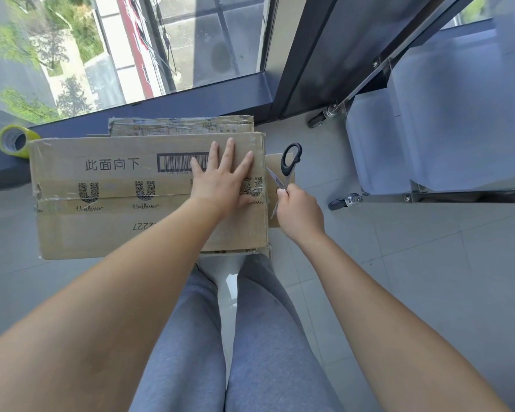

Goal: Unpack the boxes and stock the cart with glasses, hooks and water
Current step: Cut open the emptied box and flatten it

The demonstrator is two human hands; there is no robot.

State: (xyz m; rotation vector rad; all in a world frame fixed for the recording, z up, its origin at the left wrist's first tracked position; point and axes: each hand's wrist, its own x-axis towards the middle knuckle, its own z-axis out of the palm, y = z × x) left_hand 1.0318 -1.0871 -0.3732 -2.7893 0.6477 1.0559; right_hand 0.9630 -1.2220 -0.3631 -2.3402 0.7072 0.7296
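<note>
Left hand flat on taped box, right hand gripping scissors

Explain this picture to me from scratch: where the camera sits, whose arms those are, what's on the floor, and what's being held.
There is no machine here. A person wears one wide-angle camera on the head, looking down past their grey trouser legs at both bare arms.

On the tiled floor by the window lies a brown cardboard box sealed with clear tape, with another cardboard box behind it. The left hand presses flat on the front box's top, fingers straight. The right hand grips black-handled scissors at the box's right edge, near the tape seam.

A yellow roll of tape sits on the left. A steel wheeled cart stands on the right.
</note>
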